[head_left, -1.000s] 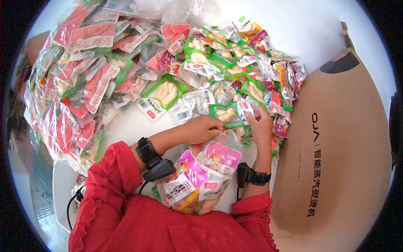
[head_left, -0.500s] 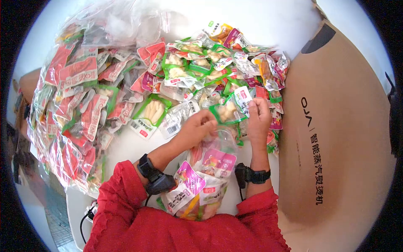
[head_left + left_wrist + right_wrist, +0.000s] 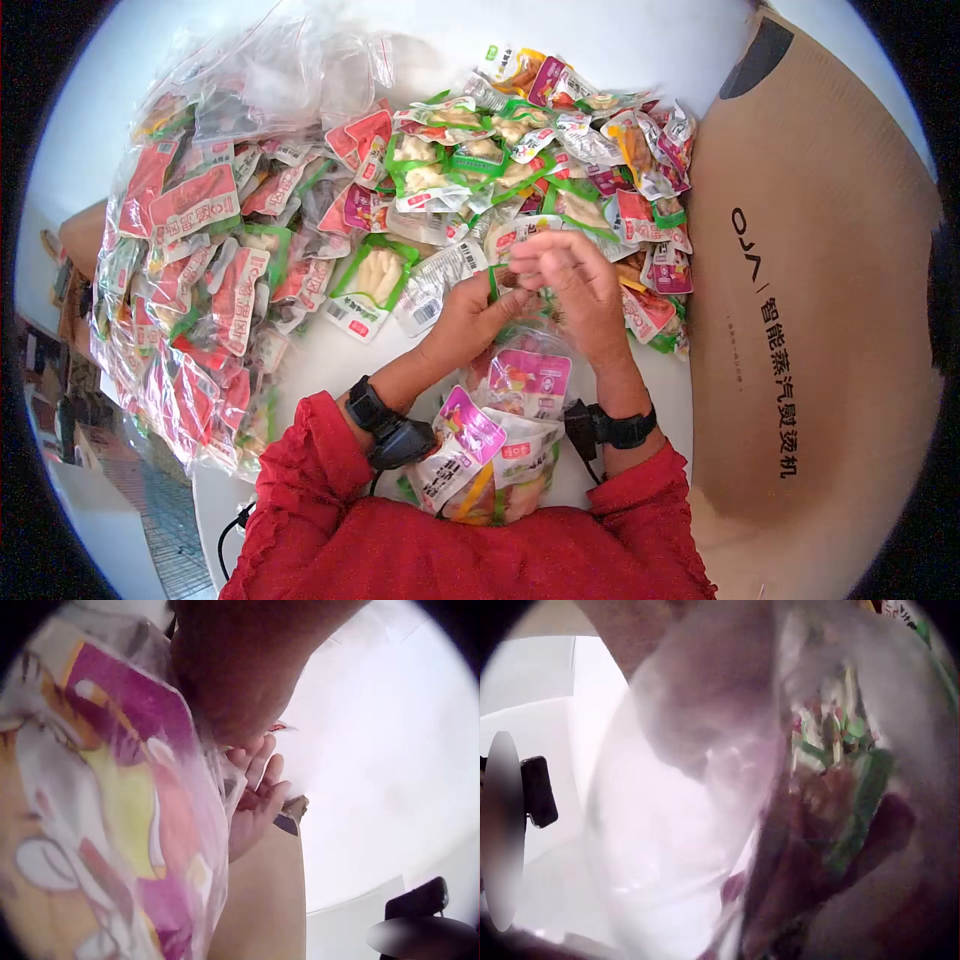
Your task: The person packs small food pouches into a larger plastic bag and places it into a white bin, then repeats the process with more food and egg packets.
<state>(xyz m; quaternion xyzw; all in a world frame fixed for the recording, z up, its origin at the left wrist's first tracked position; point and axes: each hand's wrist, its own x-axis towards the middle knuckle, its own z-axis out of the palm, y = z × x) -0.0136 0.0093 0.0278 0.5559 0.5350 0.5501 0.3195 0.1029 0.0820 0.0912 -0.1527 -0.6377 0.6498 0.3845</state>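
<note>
A clear plastic bag (image 3: 470, 400) filled with snack packets stands against the person's front in the head view. At its mouth the left hand (image 3: 470, 318) grips the rim, thumb pointing right beside a green-edged packet (image 3: 497, 282). The right hand (image 3: 580, 290) is over the mouth's right side, its relaxed fingers reaching left. In the left wrist view, the right hand (image 3: 259, 791) shows loosely bent fingers with nothing between them, while the bag (image 3: 150, 825) covers the left. Through the plastic in the right wrist view, a green-edged packet (image 3: 862, 810) appears blurred.
A large clear sack (image 3: 190, 290) of red-labelled packets lies at left. Behind the hands is a pile of loose mixed packets (image 3: 540, 135). A packet of pale pieces (image 3: 375, 278) lies left of the hands. A tall cardboard box (image 3: 800, 300) borders the right.
The right hand has brought a green-edged packet from the pile to the bag's mouth, and its fingers have loosened. The left hand stays at the bag, thumb now extended.
</note>
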